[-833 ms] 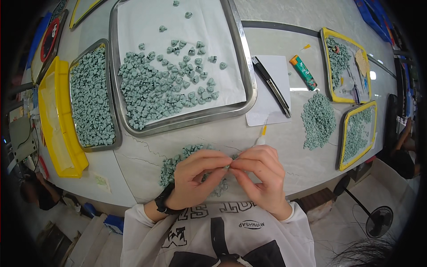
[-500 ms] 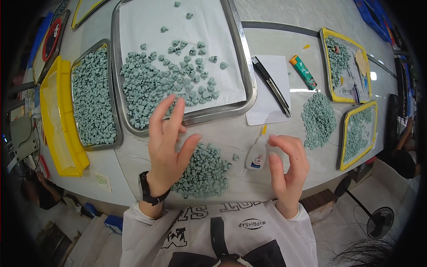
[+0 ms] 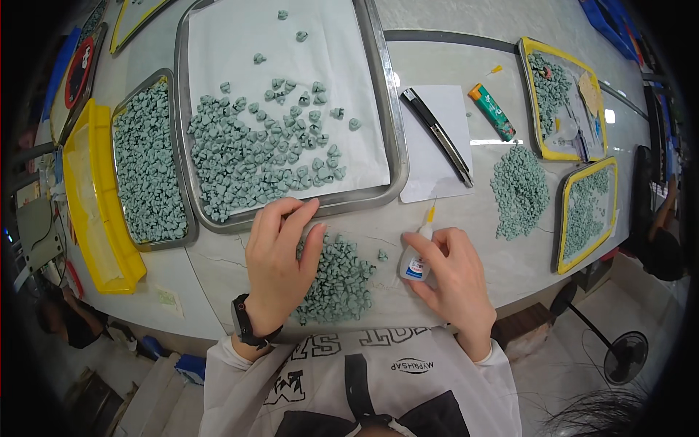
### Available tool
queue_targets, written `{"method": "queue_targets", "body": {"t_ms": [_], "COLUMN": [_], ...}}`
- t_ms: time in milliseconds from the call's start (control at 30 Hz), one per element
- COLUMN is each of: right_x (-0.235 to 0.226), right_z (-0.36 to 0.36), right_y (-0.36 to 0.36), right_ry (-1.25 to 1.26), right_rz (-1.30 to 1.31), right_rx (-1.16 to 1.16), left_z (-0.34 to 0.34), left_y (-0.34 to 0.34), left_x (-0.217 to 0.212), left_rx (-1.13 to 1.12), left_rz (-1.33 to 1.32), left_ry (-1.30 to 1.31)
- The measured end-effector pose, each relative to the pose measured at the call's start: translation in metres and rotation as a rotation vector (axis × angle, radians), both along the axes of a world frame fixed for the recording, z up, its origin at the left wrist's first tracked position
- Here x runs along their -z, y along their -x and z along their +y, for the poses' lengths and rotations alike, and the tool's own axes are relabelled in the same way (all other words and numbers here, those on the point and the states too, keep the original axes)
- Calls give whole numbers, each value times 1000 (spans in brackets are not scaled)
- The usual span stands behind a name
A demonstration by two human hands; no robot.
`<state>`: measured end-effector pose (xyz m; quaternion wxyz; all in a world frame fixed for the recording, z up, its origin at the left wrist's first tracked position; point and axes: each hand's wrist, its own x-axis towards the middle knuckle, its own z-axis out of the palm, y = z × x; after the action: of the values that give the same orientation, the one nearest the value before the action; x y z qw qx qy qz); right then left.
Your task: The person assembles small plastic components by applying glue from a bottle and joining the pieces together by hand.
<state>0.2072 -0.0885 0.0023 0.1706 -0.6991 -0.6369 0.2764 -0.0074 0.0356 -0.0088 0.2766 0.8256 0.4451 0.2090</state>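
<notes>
My right hand (image 3: 455, 280) has its thumb and fingers around a small white squeeze bottle (image 3: 415, 268) with a yellow needle tip, likely glue, upright on the table. My left hand (image 3: 280, 251), with a dark band on the wrist, hovers by the front rim of the large metal tray (image 3: 349, 197). Its fingers are bent, thumb apart from them, and nothing shows between them. Under and beside that hand lies a heap of small grey-green pieces (image 3: 338, 284). One loose piece (image 3: 382, 256) sits between heap and bottle. More such pieces (image 3: 247, 149) lie on white paper in the tray.
A narrower tray full of pieces (image 3: 151, 160) and a yellow bin (image 3: 95, 197) stand at left. Right of the big tray are a black utility knife (image 3: 438, 138) on paper, a lighter (image 3: 492, 113), another heap (image 3: 519, 191) and two yellow-rimmed trays (image 3: 535, 138) (image 3: 561, 240).
My right hand has moved left and closed around the bottle. My left hand has drawn down from over the tray's pieces, its fingers bending more. The view has shifted slightly.
</notes>
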Motion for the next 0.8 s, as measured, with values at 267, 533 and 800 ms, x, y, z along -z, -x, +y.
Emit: {"method": "queue_targets", "body": {"t_ms": [267, 533, 800], "right_x": [-2, 7, 6], "right_z": [-11, -4, 1], "right_y": [4, 11, 19], "right_ry": [-427, -549, -630], "right_rz": [379, 456, 632], "right_rx": [203, 351, 249], "left_z": [-40, -51, -36], "left_y": [-24, -29, -19], "left_x": [5, 9, -5], "left_rx": [382, 369, 266], "left_rz": [-14, 1, -417], "left_ry": [-5, 6, 417]}}
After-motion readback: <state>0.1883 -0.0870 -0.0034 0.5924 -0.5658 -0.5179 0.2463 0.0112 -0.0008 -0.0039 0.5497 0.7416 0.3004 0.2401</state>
